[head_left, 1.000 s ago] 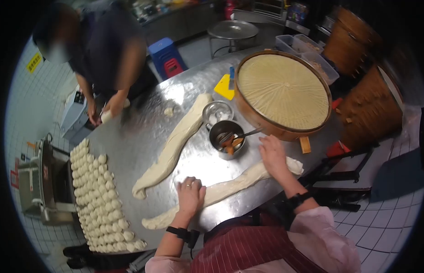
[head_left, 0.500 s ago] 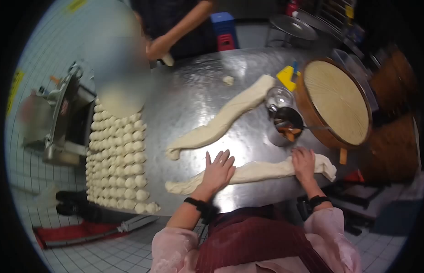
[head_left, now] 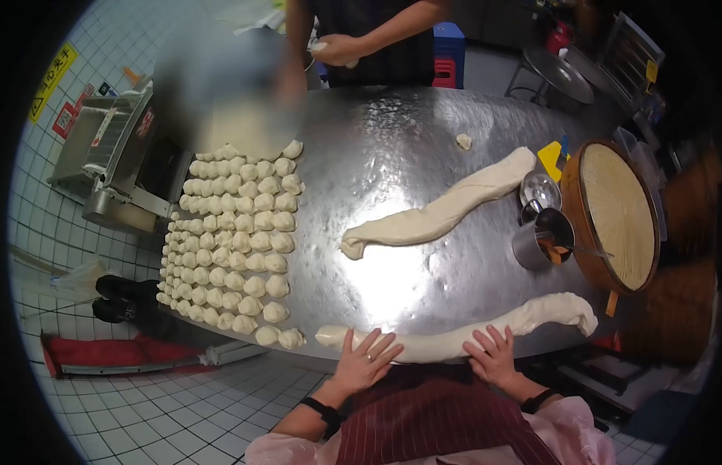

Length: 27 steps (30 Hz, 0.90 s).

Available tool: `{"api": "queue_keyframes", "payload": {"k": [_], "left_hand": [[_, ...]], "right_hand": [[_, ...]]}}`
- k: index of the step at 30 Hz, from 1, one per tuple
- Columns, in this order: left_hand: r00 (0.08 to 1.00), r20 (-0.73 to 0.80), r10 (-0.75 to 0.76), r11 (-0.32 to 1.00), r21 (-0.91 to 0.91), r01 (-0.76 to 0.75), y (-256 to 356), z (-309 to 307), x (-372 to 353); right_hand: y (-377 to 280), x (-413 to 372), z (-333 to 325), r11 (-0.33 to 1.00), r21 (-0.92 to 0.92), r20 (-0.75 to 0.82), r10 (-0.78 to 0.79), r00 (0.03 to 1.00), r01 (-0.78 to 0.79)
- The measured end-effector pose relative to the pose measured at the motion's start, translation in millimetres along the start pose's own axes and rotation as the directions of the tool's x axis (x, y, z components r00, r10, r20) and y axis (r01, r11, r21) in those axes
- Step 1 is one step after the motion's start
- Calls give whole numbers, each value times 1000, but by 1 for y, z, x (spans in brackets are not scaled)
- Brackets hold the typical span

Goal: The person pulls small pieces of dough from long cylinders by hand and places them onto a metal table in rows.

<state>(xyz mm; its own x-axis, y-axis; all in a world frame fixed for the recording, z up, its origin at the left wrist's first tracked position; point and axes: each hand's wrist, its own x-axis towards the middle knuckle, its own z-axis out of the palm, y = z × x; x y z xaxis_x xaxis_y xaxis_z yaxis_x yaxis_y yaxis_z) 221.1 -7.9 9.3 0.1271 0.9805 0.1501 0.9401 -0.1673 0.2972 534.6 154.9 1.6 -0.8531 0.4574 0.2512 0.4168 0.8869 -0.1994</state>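
A long dough roll [head_left: 431,346] lies along the near edge of the metal table. My left hand [head_left: 365,361] rests on its left part, fingers spread. My right hand [head_left: 494,355] lies flat on the roll right of its middle, fingers apart. Beyond it, a second dough roll [head_left: 446,209] slants across the table. Rows of small dough pieces [head_left: 237,240] cover the table's left side. Near the second roll's far end is a small dough scrap [head_left: 463,141].
At the right stand a round wooden-rimmed tray [head_left: 617,217], a metal pot [head_left: 535,244] with utensils, a glass container [head_left: 539,190] and a yellow scraper [head_left: 550,159]. A co-worker [head_left: 369,39] stands across the metal table [head_left: 322,155]; a machine [head_left: 117,163] is at the left.
The near roll now lies closer to the table edge and my body, with both hands on it. My right hand has come nearer to my left. The view has shifted.
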Motion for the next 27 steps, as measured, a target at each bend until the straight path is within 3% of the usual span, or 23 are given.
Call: {"api": "queue_keyframes", "payload": {"k": [2,4,6,7,8,10,12,14,16,19,20,22,23,25,26,27], "left_hand": [[999,37,-39,999,23,38,-20,0,29],[980,104,-170,977,145,154,-47,0,76],[946,-192,-263,962,19,271,-72,-17,122],[905,-305,-296,954,-46,296,-81,-22,135],[899,-319,-301,952,-51,301,-84,-23,135],[925,-247,-290,949,51,311,-86,-22,128],[924,-114,-365,928,42,371,-72,-15,96],[951,-90,-296,955,6,298,-57,-13,51],[958,-122,-261,965,-27,259,-49,-14,7],[974,-190,-127,990,36,137,-57,-21,-8],[971,-192,-141,988,30,149,-65,-20,7],[928,-208,-309,948,16,319,-89,-19,40],[927,-216,-306,949,12,316,-100,-23,51],[890,-239,-388,921,-62,385,-118,-29,68],[889,-248,-384,923,-70,379,-119,-30,65],[889,-213,-406,913,-65,402,-119,-30,55]], "right_hand": [[16,22,15,996,-91,27,-13,1000,16],[31,90,12,978,-108,130,193,972,-180],[31,143,6,963,-53,-77,259,963,-264],[30,162,4,965,-63,-83,247,965,-253],[27,178,4,971,-65,-137,221,965,-232],[7,197,13,975,-65,-180,199,963,-214],[-20,206,32,941,-77,-107,320,941,-329],[-47,171,40,998,3,151,68,986,-69],[-67,139,22,996,85,257,-54,965,33],[-73,137,19,978,143,239,-185,953,154],[-71,153,20,976,146,248,-195,949,163],[-66,210,33,997,-61,70,54,996,-50],[-69,225,41,996,-70,67,53,996,-48],[-76,248,55,974,227,-74,22,997,-5],[-89,250,62,991,120,-37,-62,997,66],[-105,245,65,986,147,33,-81,996,76]]}}
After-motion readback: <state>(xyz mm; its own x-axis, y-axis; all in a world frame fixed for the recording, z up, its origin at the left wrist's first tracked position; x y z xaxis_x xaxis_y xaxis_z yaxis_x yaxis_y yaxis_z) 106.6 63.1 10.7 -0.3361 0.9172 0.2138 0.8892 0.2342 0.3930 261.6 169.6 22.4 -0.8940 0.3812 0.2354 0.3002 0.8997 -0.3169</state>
